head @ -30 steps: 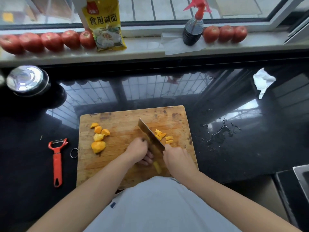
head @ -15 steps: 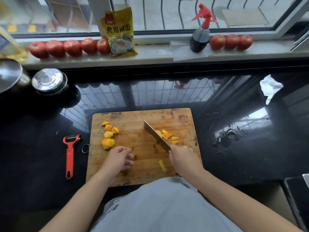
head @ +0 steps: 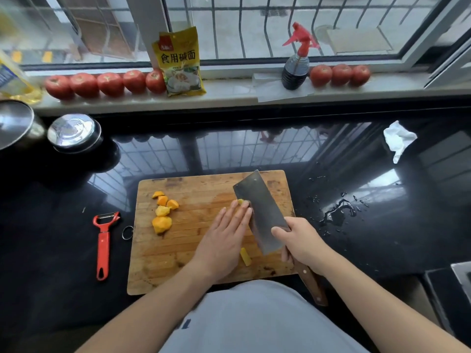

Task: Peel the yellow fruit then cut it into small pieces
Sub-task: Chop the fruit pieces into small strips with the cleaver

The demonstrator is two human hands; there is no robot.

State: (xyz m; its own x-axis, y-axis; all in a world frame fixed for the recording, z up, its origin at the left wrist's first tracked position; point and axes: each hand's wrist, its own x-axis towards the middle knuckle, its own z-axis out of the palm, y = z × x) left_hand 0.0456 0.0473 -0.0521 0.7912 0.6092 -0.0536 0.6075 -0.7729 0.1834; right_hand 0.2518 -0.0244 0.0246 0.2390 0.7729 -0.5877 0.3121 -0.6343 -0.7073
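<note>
The cleaver [head: 262, 212] is gripped in the right hand [head: 300, 240], fingers wrapped where blade meets wooden handle, and the broad blade is tilted flat-side up over the cutting board [head: 204, 271]. Its long axis is seen running from the right hand away and slightly leftward, toward the far edge of the board.

The left hand [head: 224, 240] is laid flat, fingers straight and together, nothing clasped. Its fingertips [head: 240, 208] are pressed up against the left face of the blade, and a small yellow fruit piece [head: 240, 201] is just glimpsed at them, touching the steel. Whether more cut pieces are hidden under the blade or the palm cannot be told.

A single yellow strip [head: 246, 256] is left lying just right of the left wrist, beneath the near end of the blade, its length pointing away from the body. It is nearer the left hand, almost touching it.

Further left of the left hand, well apart, a cluster of orange-yellow chunks [head: 163, 212] is resting on the board, with the largest lump [head: 161, 224] nearest the body and judged still too big. Beyond the board's left edge, a red peeler [head: 104, 240] is lying on the table.

A gathering sweep against the blade is judged to be the step in hand, with cutting unfinished.
</note>
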